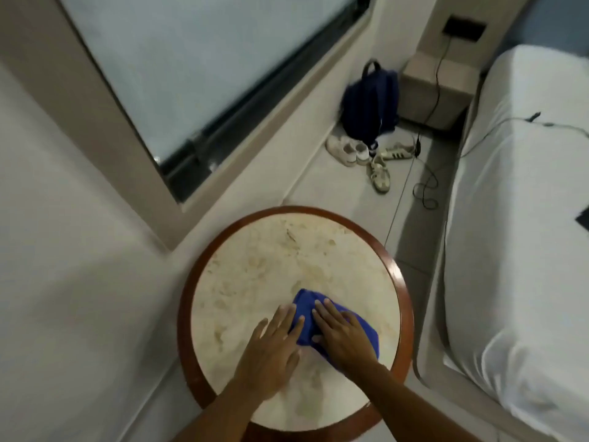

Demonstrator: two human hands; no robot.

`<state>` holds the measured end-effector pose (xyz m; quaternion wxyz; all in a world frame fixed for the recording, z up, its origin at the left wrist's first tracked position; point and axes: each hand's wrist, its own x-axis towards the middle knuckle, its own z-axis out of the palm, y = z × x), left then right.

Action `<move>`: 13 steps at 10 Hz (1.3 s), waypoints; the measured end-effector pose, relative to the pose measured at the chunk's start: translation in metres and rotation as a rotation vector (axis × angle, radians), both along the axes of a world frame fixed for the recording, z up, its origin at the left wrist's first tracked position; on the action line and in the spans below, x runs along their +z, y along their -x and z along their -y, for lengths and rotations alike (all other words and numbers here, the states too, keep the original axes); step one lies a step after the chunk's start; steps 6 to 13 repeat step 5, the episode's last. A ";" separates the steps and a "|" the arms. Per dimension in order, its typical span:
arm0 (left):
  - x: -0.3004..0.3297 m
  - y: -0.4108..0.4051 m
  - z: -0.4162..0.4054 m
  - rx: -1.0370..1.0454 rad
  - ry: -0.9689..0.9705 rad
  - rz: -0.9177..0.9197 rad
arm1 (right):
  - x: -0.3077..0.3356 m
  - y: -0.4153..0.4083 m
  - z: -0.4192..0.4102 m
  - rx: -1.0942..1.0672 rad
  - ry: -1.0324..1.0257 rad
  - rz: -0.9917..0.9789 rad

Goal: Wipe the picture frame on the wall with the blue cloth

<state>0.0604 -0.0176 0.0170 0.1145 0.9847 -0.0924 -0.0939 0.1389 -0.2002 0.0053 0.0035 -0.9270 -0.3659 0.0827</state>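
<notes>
Head view only: we look down on a round table (402,291) with a pale stone top and a brown rim, where the blue cloth (306,309) lies bunched near the edge closest to us. Our left hand (273,347) rests flat and spread, its fingertips on the cloth's left side; our right hand (341,333) lies flat across the cloth's middle. Neither hand grips it; both press with fingers extended. We see no picture frame here, only a bare wall (63,250), a window (191,74), a bed (526,218), a backpack (371,103) and shoes (360,154) on the floor. We judge the cloth is being folded or gathered, so the wiping seems not begun: lifting the cloth and reaching the frame remain.
</notes>
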 end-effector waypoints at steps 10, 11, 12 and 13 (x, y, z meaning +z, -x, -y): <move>0.039 -0.056 0.002 0.031 -0.190 -0.206 | 0.060 -0.049 -0.013 -0.161 -0.018 -0.392; 0.039 -0.056 0.002 0.031 -0.190 -0.206 | 0.060 -0.049 -0.013 -0.161 -0.018 -0.392; 0.039 -0.056 0.002 0.031 -0.190 -0.206 | 0.060 -0.049 -0.013 -0.161 -0.018 -0.392; 0.039 -0.056 0.002 0.031 -0.190 -0.206 | 0.060 -0.049 -0.013 -0.161 -0.018 -0.392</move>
